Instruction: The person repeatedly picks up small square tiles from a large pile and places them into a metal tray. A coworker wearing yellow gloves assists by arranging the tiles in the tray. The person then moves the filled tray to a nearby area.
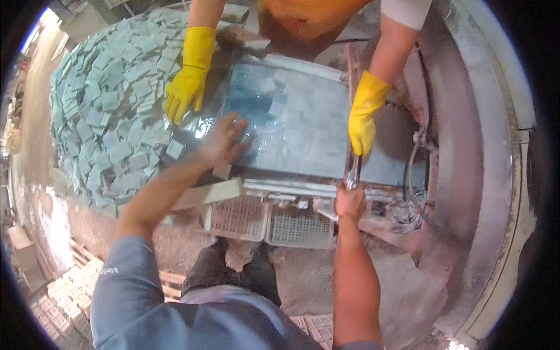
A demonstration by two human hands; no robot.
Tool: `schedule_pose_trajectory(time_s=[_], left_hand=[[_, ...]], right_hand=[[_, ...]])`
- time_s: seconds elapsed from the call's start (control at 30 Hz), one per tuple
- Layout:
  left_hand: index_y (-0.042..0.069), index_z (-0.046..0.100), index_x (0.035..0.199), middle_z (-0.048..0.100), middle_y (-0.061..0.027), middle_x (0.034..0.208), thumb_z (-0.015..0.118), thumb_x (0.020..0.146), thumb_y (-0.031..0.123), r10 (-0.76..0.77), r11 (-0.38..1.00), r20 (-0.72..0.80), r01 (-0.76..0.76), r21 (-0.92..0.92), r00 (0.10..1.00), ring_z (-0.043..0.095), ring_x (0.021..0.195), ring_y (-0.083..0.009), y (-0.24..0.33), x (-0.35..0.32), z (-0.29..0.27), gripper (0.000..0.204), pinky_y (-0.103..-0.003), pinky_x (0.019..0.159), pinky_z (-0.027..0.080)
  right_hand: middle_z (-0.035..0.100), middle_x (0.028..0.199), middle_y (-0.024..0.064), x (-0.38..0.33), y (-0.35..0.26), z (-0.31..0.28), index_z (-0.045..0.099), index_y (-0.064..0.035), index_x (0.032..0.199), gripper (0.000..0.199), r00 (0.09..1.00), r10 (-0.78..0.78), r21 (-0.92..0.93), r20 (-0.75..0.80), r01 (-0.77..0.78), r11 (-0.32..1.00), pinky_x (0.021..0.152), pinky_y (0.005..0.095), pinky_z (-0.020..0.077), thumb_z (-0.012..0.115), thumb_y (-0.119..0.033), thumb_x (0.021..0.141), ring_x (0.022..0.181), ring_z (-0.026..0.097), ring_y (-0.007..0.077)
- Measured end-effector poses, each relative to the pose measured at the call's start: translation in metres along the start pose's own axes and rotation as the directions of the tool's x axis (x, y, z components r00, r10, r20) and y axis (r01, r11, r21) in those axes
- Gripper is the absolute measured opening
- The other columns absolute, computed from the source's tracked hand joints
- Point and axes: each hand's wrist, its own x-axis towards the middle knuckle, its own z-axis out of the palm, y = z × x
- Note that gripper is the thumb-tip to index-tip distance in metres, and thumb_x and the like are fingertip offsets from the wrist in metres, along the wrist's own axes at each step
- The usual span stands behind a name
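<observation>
My left hand [224, 142], a little blurred, is over the near left edge of a wet table with its fingers spread and nothing seen in them. Pale square tiles [315, 128] lie close together on the table's wet surface, with a bare blue patch [245, 96] at its left end. My right hand [350, 202] is closed round the near end of a metal bar [352, 169] that crosses the tiles. A co-worker opposite has a yellow-gloved hand [363, 131] on the same bar. Their other yellow glove [188, 93] hangs beside the tile heap.
A large heap of loose pale green tiles [111, 116] rises at the left. Two plastic baskets [300, 227] stand below the table's near edge. A hose [413, 157] curves at the table's right end. A curved wall [466, 146] runs along the right side.
</observation>
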Motion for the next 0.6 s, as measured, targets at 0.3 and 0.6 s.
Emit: schedule_pose_trajectory(time_s=[0.3, 0.6], left_hand=[[0.017, 0.02, 0.167, 0.009, -0.0236, 0.172, 0.049, 0.1, 0.066, -0.357, 0.856, 0.269, 0.198, 0.478, 0.894, 0.006, 0.16, -0.0437, -0.01, -0.065, -0.01, 0.088, -0.066, 0.126, 0.005], [0.006, 0.023, 0.165, 0.013, -0.0229, 0.172, 0.033, 0.11, 0.054, 0.056, 0.949, 0.206, -0.116, 0.294, 0.977, 0.009, 0.161, -0.0365, 0.006, 0.024, 0.066, 0.073, -0.048, 0.132, 0.007]], right_hand=[[0.072, 0.113, 0.0286, -0.004, -0.014, 0.0, 0.057, 0.0005, 0.13, 0.064, 1.0, -0.008, -0.034, 0.018, 0.009, 0.999, 0.094, 0.054, 0.0533, 0.072, -0.042, 0.086, 0.108, 0.069, 0.0475], [0.072, 0.112, 0.0308, -0.002, -0.009, 0.006, 0.057, 0.0014, 0.129, 0.062, 0.999, -0.044, -0.017, 0.005, 0.044, 0.999, 0.096, 0.0537, 0.0523, 0.071, -0.042, 0.087, 0.108, 0.068, 0.049]])
